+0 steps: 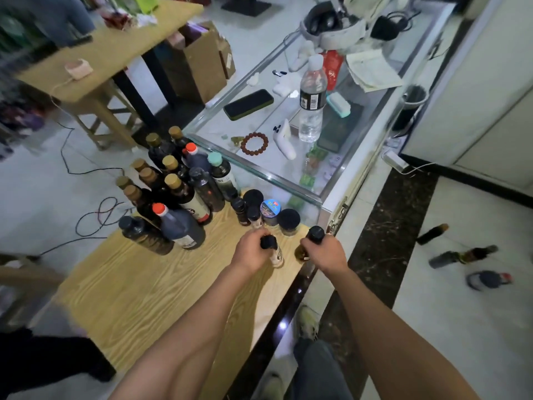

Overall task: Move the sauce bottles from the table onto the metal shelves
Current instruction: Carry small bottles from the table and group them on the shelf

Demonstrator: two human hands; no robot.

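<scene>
Fingers (261,236) wrap one bottle (276,254) per hand.

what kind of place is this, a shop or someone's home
Probably a small shop or its back room, not a home: a glass display counter beside the wooden table, many sauce bottles grouped like stock, and cardboard boxes on the floor.

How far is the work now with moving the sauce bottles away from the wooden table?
No metal shelf is in view, so finished placements cannot be judged. In hand: the left hand grips a small black-capped bottle, and the right hand grips another dark-capped bottle, both at the table edge. Left: a large cluster of tall bottles and several small jars remain on the table.
</scene>
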